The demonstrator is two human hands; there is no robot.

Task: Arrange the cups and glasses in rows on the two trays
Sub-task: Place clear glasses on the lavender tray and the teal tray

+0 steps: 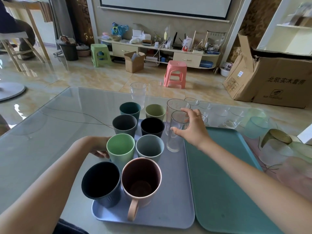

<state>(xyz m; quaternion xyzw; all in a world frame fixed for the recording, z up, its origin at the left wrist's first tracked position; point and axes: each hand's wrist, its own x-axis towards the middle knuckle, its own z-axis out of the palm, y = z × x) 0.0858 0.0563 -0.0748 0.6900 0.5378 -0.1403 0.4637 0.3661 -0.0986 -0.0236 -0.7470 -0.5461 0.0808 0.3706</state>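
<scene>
A blue-grey tray [173, 191] holds several coloured cups in two columns, from a teal cup [130, 108] at the far end to a pink mug [141, 181] and a dark blue cup [101, 181] nearest me. My right hand [192, 129] is shut on a tall clear glass [173, 142] that stands on this tray's right side, just in front of a second tall glass [175, 105]. My left hand [98, 147] rests at the tray's left edge against the light green cup [120, 149], with its fingers partly hidden. The teal tray [219, 183] to the right is bare.
More clear glasses stand on the glass table: one ribbed glass [138, 93] beyond the cups and a group [219, 115] past the teal tray. Green-tinted glasses [256, 125] and an amber-rimmed glass [276, 142] stand at the right. A cardboard box [278, 78] sits on the floor.
</scene>
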